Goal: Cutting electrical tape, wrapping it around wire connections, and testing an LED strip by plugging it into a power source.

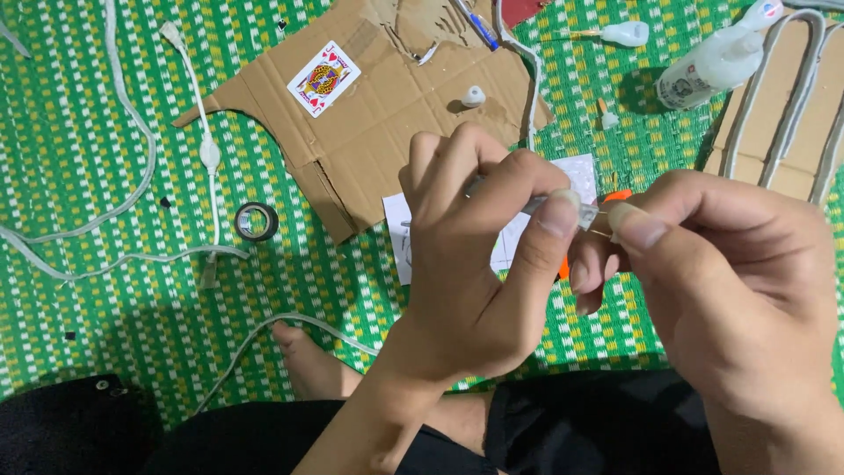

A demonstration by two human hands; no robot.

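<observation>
Down on the floor, a woven mat in green with white and yellow flecks fills the view, evenly lit, soft shadows falling across the lower left near dark cloth.

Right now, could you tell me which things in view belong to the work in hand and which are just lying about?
In hand:
- left hand pinching the clear strip end
- right hand at the thin wire sticking out of it

Lying about:
- playing card on the cardboard piece
- black tape roll
- glue bottle
- blue pen
- white cord with switch
</observation>
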